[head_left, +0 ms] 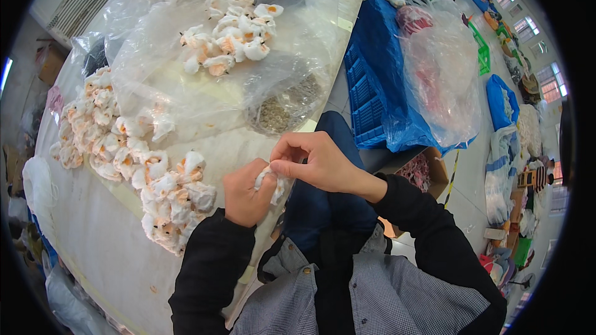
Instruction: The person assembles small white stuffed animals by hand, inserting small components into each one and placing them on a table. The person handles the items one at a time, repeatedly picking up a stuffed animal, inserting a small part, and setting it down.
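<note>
Left hand curled around a small white cloth flower, fingers closed tight on it, just off the near edge of the table, above the lap. Right hand pinching the top of the same flower, thumb and forefinger pressed together, other fingers bent loosely. To do this step well, probably best to keep the left grip firm but not crushing, and to pull or tuck the petals in small pinches, so the shape stays round. On the table, a long heap of finished flowers, white with orange centres, along the left side up to the near edge; too many and too overlapped for an exact count, several dozen at least. One smaller pile on a clear plastic bag at the far side, about fifteen. One flower only in the hands. One blue crate beside the right edge.
</note>
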### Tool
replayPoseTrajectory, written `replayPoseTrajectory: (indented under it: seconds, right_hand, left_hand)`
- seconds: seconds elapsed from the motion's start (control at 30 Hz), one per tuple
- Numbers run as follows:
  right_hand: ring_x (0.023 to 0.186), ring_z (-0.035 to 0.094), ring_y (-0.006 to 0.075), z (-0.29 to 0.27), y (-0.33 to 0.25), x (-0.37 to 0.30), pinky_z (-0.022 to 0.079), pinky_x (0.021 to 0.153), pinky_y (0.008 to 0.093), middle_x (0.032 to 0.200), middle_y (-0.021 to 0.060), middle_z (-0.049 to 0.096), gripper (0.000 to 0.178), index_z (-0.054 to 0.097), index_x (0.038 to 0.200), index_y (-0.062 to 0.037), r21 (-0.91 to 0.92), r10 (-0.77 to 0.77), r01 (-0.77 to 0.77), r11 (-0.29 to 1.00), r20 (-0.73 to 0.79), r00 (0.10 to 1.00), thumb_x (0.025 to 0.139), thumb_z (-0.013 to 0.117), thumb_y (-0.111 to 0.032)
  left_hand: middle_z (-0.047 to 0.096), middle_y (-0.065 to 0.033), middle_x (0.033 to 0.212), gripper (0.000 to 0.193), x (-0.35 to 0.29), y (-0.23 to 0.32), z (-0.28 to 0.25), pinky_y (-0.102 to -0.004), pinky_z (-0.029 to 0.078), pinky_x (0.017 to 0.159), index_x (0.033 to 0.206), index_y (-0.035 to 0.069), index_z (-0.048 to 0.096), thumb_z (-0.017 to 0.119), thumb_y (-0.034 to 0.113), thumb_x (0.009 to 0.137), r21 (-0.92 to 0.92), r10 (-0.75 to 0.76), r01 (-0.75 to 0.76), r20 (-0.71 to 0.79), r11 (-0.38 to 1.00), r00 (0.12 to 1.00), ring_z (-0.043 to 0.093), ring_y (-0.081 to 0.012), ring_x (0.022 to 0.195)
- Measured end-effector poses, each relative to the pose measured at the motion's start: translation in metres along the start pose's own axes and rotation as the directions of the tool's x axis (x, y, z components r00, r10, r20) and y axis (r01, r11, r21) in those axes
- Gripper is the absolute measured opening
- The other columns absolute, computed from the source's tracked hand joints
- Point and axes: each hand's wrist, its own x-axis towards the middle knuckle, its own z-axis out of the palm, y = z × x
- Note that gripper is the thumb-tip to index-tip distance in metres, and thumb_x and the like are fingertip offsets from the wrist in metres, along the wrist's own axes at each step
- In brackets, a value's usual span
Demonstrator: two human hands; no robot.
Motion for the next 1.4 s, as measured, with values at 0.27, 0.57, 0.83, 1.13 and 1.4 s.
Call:
replayPoseTrajectory:
  seconds: [0.27,0.57,0.83,1.13,1.4]
  right_hand:
    - [0.072,0.059,0.0053,0.001,0.008,-0.003,0.048,0.066,0.0240,0.079,-0.0007,0.067,0.012,0.068,0.099,-0.0003,0.147,0.058,-0.058,0.987,0.010,0.998,0.098,0.072,-0.012]
    - [0.074,0.060,0.0069,0.002,0.012,-0.008,0.049,0.069,0.0249,0.080,0.0010,0.067,0.012,0.067,0.101,-0.0007,0.186,0.098,-0.083,0.979,-0.074,0.992,0.098,0.073,-0.011]
    - [0.075,0.065,0.0181,0.003,0.003,-0.015,0.052,0.070,0.0310,0.085,0.0100,0.066,0.008,0.065,0.101,-0.0031,-0.100,-0.073,0.069,0.993,-0.040,0.997,0.096,0.071,-0.007]
    - [0.079,0.068,0.0271,0.014,0.012,-0.015,0.054,0.071,0.0343,0.090,0.0124,0.066,0.010,0.064,0.102,-0.0036,-0.199,-0.176,0.151,0.968,-0.117,0.977,0.095,0.071,-0.007]
    - [0.079,0.069,0.0152,0.009,0.016,-0.011,0.054,0.070,0.0301,0.089,0.0080,0.067,0.009,0.066,0.102,-0.0023,-0.203,-0.146,0.134,0.970,-0.045,0.988,0.097,0.072,-0.005]
  left_hand:
    - [0.065,-0.0177,0.088,0.008,0.001,-0.002,0.002,-0.0414,0.051,0.066,0.095,0.001,0.066,0.065,0.008,0.090,0.061,0.069,-0.070,0.016,0.996,0.997,0.065,-0.0370,0.075]
    - [0.063,-0.0178,0.086,0.008,0.001,0.000,0.001,-0.0428,0.051,0.067,0.093,0.001,0.066,0.066,0.007,0.089,0.094,0.079,-0.083,0.048,0.992,0.996,0.064,-0.0387,0.075]
    - [0.061,-0.0179,0.082,0.007,0.002,-0.003,0.002,-0.0420,0.049,0.064,0.089,0.000,0.064,0.066,0.007,0.088,0.122,0.106,-0.113,0.058,0.986,0.993,0.062,-0.0371,0.072]
    - [0.060,-0.0192,0.081,0.009,0.001,-0.005,0.003,-0.0441,0.048,0.062,0.088,0.000,0.062,0.067,0.007,0.088,0.089,0.084,-0.088,0.042,0.992,0.996,0.061,-0.0402,0.071]
    - [0.060,-0.0197,0.082,0.007,0.003,-0.003,0.000,-0.0456,0.048,0.064,0.089,0.000,0.062,0.066,0.006,0.088,0.087,0.033,-0.041,0.091,0.995,0.995,0.061,-0.0422,0.074]
